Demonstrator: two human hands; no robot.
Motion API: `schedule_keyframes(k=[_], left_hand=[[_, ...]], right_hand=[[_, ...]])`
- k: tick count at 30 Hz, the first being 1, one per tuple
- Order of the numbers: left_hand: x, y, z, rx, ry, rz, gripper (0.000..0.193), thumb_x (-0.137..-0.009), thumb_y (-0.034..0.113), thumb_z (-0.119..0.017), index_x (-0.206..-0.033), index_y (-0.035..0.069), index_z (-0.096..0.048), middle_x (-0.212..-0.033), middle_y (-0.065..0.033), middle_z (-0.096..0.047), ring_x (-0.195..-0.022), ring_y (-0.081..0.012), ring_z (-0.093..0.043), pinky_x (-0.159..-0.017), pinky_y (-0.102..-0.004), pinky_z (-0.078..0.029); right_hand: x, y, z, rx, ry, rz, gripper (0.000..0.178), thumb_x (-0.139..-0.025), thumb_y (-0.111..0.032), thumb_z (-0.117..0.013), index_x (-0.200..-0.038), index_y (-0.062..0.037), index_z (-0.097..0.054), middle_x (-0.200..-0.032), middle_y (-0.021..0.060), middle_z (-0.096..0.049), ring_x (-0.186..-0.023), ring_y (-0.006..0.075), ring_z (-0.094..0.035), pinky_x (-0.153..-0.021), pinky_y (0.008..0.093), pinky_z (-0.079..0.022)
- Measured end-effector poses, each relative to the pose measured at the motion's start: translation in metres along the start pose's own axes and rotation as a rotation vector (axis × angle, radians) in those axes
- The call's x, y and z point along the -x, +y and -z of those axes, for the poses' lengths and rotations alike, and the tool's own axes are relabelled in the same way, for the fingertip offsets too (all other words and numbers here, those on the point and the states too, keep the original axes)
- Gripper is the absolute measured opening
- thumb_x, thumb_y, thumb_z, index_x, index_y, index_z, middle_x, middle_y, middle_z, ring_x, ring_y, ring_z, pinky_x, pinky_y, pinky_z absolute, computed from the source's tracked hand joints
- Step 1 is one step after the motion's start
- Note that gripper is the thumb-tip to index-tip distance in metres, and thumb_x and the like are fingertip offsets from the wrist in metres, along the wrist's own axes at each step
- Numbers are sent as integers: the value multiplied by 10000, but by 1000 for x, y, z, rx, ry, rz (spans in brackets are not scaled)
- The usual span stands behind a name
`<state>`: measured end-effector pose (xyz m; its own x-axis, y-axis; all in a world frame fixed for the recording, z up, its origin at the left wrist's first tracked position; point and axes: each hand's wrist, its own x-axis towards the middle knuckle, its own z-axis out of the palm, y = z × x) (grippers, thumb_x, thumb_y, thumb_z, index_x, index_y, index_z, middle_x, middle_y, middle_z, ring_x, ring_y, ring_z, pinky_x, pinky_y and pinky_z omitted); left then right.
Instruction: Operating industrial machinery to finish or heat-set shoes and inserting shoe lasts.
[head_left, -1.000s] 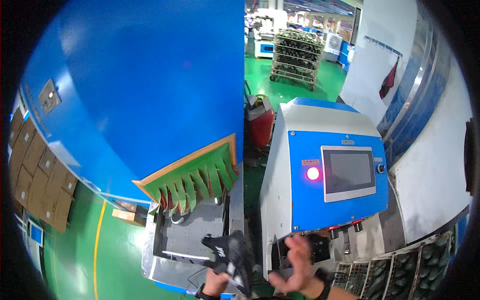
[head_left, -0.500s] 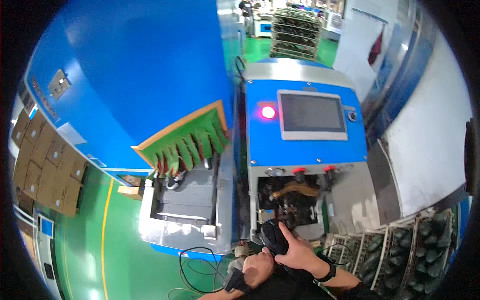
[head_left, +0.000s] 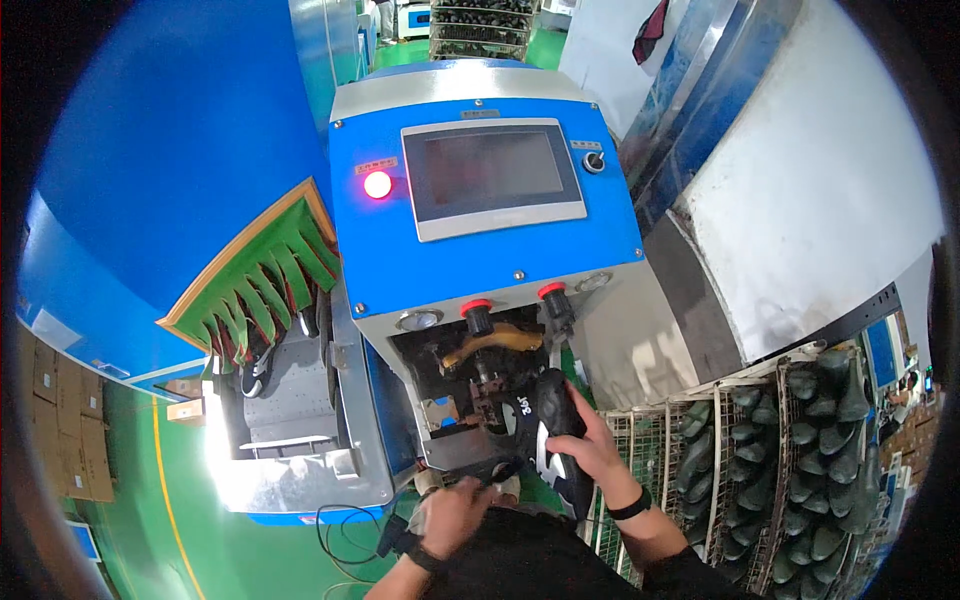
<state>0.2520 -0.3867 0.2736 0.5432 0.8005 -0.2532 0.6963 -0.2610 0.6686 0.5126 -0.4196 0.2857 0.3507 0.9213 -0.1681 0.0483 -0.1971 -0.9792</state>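
Observation:
In my right hand [head_left: 597,455] is a black shoe [head_left: 552,405] with a white stripe and white marks on its side. The thumb lies across the shoe and the fingers wrap its far side. It is held upright at the front right of the blue machine's opening. My left hand [head_left: 455,515] is lower and to the left, its fingers curled around something dark near the shoe's lower left side. What exactly those fingers grip is hard to make out. Inside the opening sits a yellowish curved clamp [head_left: 495,342] above metal parts.
The machine carries a dark screen [head_left: 495,178], a lit red lamp [head_left: 377,185] and two red-ringed black knobs [head_left: 478,315]. To the left, a conveyor [head_left: 290,410] with green curtain strips [head_left: 265,290] bears another shoe [head_left: 258,372]. A rack [head_left: 715,460] of dark shoe lasts stands right.
My view has swung rightward and closer to the machine. The shoe has turned to show its side, with my right hand on it. My left hand now sits farther from the right hand.

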Motion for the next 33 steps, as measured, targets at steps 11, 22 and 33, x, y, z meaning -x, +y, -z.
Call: schedule_keyframes(k=[11, 22, 33], left_hand=[[-2, -107, 24, 211, -74, 132, 275, -921, 338, -617, -951, 77, -698, -788, -185, -693, -779, -396, -684, -674, -491, -536], [-31, -103, 25, 269, -106, -4, 338, -940, 375, -596, -979, 57, -700, -852, -233, -688, -845, -424, -668, -736, -502, -536], [-48, -68, 38, 843, -445, 246, 364, -999, 357, -562, -1021, 6, -654, -891, -126, -712, -755, -250, -691, -661, -350, -533]], right_hand=[[-67, -54, -83, 1162, -136, -110, 980, -732, -351, -727, -1579, -323, -235, -1250, 340, -542, -909, 515, -640, -796, 514, -536], [-87, -33, -100, 1270, -27, -35, 957, -844, -368, -683, -1562, -37, -142, -1209, 400, -428, -917, 524, -585, -739, 535, -521], [-28, -15, -94, 1200, 218, 404, 873, -825, -336, -728, -1532, -78, -287, -1178, 367, -454, -892, 504, -590, -675, 521, -521]])
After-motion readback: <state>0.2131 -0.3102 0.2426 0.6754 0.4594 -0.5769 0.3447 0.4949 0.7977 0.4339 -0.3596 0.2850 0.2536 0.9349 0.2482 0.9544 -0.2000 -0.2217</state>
